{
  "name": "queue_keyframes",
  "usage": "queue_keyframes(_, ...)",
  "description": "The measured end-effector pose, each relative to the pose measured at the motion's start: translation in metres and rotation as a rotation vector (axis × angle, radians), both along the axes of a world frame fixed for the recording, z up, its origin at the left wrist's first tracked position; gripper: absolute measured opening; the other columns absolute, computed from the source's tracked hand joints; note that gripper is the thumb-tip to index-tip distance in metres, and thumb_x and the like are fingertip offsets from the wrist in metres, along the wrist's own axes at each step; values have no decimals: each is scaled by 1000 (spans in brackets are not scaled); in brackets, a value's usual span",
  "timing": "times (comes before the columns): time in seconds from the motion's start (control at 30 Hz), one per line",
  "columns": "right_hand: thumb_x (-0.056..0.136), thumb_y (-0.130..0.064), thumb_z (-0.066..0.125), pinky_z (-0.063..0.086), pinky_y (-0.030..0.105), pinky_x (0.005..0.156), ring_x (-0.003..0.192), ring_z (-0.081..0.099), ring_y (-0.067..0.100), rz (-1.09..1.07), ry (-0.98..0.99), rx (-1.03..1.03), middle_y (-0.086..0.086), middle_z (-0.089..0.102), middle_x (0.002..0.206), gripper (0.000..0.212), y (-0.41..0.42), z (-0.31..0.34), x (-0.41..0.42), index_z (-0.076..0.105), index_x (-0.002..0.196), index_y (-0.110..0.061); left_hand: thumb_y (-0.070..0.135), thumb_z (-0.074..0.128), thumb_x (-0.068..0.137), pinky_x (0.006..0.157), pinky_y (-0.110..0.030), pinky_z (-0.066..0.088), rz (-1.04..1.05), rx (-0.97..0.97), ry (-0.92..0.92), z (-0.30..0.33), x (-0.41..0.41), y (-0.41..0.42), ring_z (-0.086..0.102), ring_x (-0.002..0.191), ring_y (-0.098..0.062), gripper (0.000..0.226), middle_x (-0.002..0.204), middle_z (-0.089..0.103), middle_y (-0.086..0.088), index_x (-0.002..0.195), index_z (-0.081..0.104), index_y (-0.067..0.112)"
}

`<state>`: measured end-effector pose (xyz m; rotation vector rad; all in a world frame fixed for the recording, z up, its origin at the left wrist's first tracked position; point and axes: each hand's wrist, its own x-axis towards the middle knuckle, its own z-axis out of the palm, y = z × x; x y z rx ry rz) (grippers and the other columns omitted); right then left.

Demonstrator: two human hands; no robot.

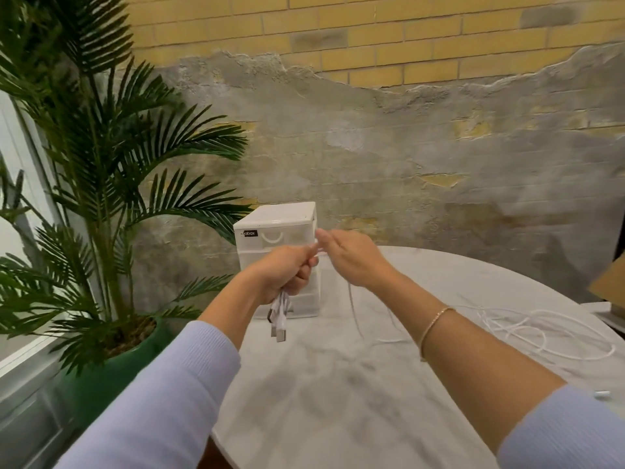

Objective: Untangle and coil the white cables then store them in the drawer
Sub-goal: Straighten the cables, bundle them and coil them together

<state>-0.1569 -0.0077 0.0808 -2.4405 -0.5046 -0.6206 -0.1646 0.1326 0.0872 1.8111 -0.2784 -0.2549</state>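
Left hand [287, 270], fingers curled round a bundled cable [279, 316], holds it raised above the surface [338, 384]; USB plugs hang below the fist. Right hand [351, 258] meets it, fingers loosely together on a thin strand [355, 313] trailing down; whether they pinch it cannot be told. Behind stands the drawer unit [280, 231], drawers closed. More loose cables [541, 333] lie at right. A plant [101, 164] stands at left.
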Motion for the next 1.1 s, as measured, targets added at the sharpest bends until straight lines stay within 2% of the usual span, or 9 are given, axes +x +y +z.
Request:
queue_keyframes(0.07,100,-46,21,41,37,89,105,57,32,-6,39,4,13,68,107,58,3,-6,1,68,96,-13,36,29,103,33,-13,19,-53,-36,9,-1,-2,-2,23,32,-2,39,41,28,11,72,42,15)
queue_keyframes(0.17,98,-51,22,41,37,78,91,58,32,-119,61,7,11,62,77,63,-4,-8,3,54,55,-18,30,29,103,34,-13,21,-189,-166,100,-7,-8,-3,26,32,-2,33,42,29,9,79,45,12)
queue_keyframes(0.23,97,-53,28,41,36,75,82,55,29,-174,63,-28,5,52,62,63,-9,-6,5,46,46,-22,25,30,102,37,-13,29,-274,-237,161,-13,-12,-4,34,36,-3,28,47,36,7,86,48,10)
queue_keyframes(0.47,95,-50,41,34,30,57,66,45,25,-288,5,-32,2,42,48,63,-30,-1,8,38,42,-16,11,31,102,64,-25,49,-310,-216,123,-32,-19,-9,59,58,-15,26,55,52,1,96,56,6)
queue_keyframes(0.6,95,-49,42,33,31,65,73,46,25,-340,12,26,1,38,51,61,-44,-2,8,33,41,-21,15,38,101,76,-35,47,-236,-116,77,-44,-16,-10,62,59,-14,22,63,59,3,89,56,11)
queue_keyframes(0.73,95,-48,43,34,30,62,74,52,29,-400,3,117,4,43,53,60,-53,-5,3,36,42,-20,16,48,96,62,-31,57,-107,-192,106,-52,-18,-14,53,52,-11,15,68,53,1,88,60,11)
queue_keyframes(0.87,96,-48,39,37,31,64,88,59,33,-472,-26,166,16,62,76,56,-56,-9,0,41,48,-20,16,56,92,50,-23,55,50,-424,211,-56,-14,-24,51,43,-7,10,69,52,-1,90,64,11)
queue_keyframes(0.97,97,-47,37,39,31,65,92,59,34,-524,-43,182,18,67,88,53,-58,-10,0,65,71,-11,24,59,91,36,-17,48,172,-615,358,-50,-6,-33,50,34,-6,18,63,54,-4,82,61,8)
queue_keyframes(1.1,99,-45,34,38,31,65,93,59,35,-533,-74,112,18,68,89,55,-59,-16,-3,68,82,-5,32,56,93,25,-10,28,308,-678,421,-44,5,-34,38,26,-4,29,60,44,-3,74,53,10)
